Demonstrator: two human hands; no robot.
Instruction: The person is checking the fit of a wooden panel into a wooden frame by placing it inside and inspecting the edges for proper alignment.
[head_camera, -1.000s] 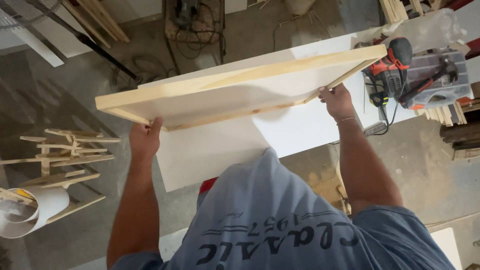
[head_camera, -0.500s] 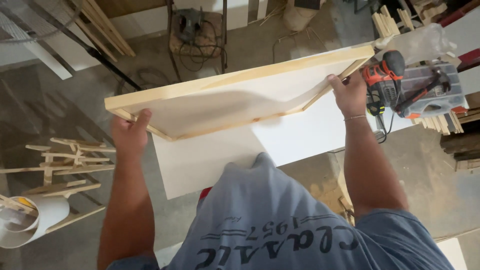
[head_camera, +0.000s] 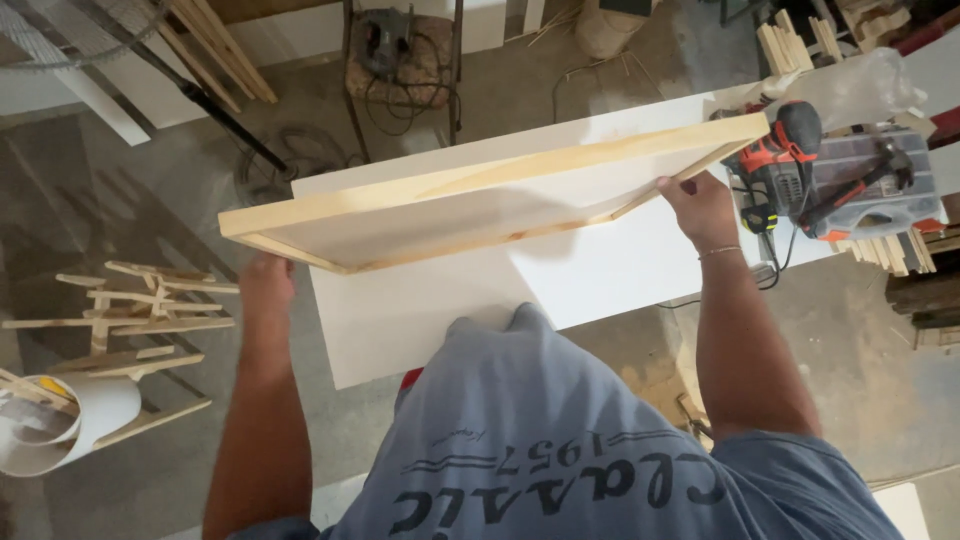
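Both hands — left hand (head_camera: 266, 282), right hand (head_camera: 700, 205) — have fingers gripping the wooden frame (head_camera: 480, 195) above the white table (head_camera: 600, 270).

Pale pine frame (head_camera: 480, 190) around white canvas. White tabletop (head_camera: 600, 270) below. Red-and-black drill (head_camera: 775, 165), grey case (head_camera: 860, 185), blue-grey shirt (head_camera: 540, 440).

Wooden frame held above the table, tools at its right end.

The frame (head_camera: 500, 205) hangs over the table (head_camera: 600, 270), left hand (head_camera: 266, 280) at its left corner, right hand (head_camera: 700, 205) at its right. A power drill (head_camera: 775, 160) and parts case (head_camera: 865, 185) lie right of that hand. Wooden sticks (head_camera: 130, 310) and a rolled sheet (head_camera: 60, 430) lie on the floor, left.
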